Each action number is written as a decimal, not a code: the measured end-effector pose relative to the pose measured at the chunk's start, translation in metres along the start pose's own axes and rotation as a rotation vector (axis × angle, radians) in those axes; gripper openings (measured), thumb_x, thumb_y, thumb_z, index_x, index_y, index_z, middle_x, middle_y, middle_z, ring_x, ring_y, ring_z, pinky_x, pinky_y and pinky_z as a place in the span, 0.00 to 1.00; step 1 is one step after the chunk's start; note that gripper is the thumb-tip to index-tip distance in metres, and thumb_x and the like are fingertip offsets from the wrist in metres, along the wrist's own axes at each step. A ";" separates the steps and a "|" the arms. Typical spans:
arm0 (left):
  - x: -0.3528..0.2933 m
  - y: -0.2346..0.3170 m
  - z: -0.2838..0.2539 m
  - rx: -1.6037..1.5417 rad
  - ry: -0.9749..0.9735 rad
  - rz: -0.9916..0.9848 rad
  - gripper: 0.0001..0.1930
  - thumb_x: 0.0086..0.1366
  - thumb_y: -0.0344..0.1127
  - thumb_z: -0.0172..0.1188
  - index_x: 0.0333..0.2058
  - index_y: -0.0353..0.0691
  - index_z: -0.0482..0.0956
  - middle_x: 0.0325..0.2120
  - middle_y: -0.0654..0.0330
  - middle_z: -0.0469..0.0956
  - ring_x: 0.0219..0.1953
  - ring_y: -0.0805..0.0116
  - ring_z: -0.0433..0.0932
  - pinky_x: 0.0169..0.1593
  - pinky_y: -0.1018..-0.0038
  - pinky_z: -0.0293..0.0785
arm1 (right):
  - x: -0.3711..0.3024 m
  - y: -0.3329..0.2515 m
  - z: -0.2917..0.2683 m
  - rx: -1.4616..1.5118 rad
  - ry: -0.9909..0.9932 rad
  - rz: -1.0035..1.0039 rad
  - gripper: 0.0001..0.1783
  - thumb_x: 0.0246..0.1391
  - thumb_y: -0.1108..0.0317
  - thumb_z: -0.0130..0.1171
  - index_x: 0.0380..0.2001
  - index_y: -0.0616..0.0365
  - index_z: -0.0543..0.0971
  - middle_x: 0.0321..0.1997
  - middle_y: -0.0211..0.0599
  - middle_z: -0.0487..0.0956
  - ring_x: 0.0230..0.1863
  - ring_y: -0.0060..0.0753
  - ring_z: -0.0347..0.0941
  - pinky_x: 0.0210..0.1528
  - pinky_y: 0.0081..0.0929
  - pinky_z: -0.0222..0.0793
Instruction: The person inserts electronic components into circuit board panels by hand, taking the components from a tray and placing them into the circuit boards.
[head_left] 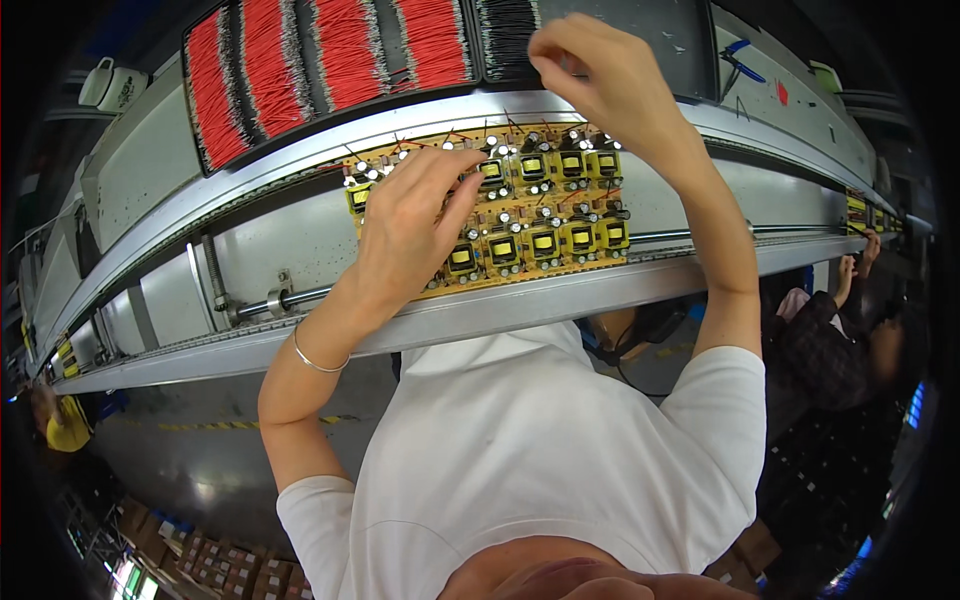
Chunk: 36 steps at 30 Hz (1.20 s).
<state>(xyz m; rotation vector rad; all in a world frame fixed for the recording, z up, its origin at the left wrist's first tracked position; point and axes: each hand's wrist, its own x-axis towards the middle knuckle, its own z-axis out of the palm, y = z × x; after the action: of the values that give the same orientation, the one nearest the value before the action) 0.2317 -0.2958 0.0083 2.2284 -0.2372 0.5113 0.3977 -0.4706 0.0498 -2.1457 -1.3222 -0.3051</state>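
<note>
My left hand (pixel 415 210) is over the left part of a tan circuit board panel (pixel 590 195) that carries rows of yellow-and-black transformers and capacitors. Its fingers stretch forward and the thumb stands apart from them, with nothing visible between. My right hand (pixel 610 75) is raised at the right end of a bundle of short black wires (pixel 508 40). The fingers there are curled together in a pinch; whatever they hold is hidden. Thin red and black wires stick up from the panel's far edge.
A black tray (pixel 715 60) holds several bundles of red wires (pixel 345 55) beside the black ones. The panel lies between metal conveyor rails (pixel 480 315). Blue-handled cutters (pixel 740 62) lie far right, a white mug (pixel 110 87) far left. Another person's hands (pixel 858 262) are at the line on the right.
</note>
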 end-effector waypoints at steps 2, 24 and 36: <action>0.000 0.001 0.000 0.007 0.014 0.002 0.11 0.58 0.21 0.64 0.40 0.32 0.80 0.32 0.57 0.80 0.26 0.67 0.73 0.31 0.73 0.71 | -0.020 -0.012 -0.019 0.133 -0.050 0.121 0.05 0.51 0.77 0.61 0.33 0.60 0.80 0.30 0.29 0.79 0.29 0.23 0.69 0.32 0.19 0.66; 0.003 0.004 0.009 -0.022 -0.002 -0.020 0.09 0.58 0.21 0.63 0.39 0.32 0.81 0.33 0.58 0.82 0.28 0.67 0.75 0.33 0.74 0.73 | -0.115 -0.023 -0.023 0.136 -0.086 0.377 0.06 0.45 0.79 0.67 0.28 0.61 0.80 0.38 0.31 0.75 0.43 0.31 0.68 0.44 0.26 0.65; 0.038 -0.006 -0.004 0.343 0.175 0.256 0.09 0.54 0.20 0.64 0.36 0.34 0.80 0.32 0.59 0.78 0.29 0.65 0.72 0.31 0.73 0.72 | -0.085 -0.022 -0.042 -0.073 -0.171 0.156 0.07 0.50 0.72 0.67 0.32 0.60 0.79 0.41 0.33 0.74 0.42 0.33 0.69 0.42 0.28 0.66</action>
<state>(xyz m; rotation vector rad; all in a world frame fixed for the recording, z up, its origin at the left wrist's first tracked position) 0.2672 -0.2888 0.0232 2.4785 -0.3678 0.9414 0.3430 -0.5509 0.0507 -2.3655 -1.2426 -0.1101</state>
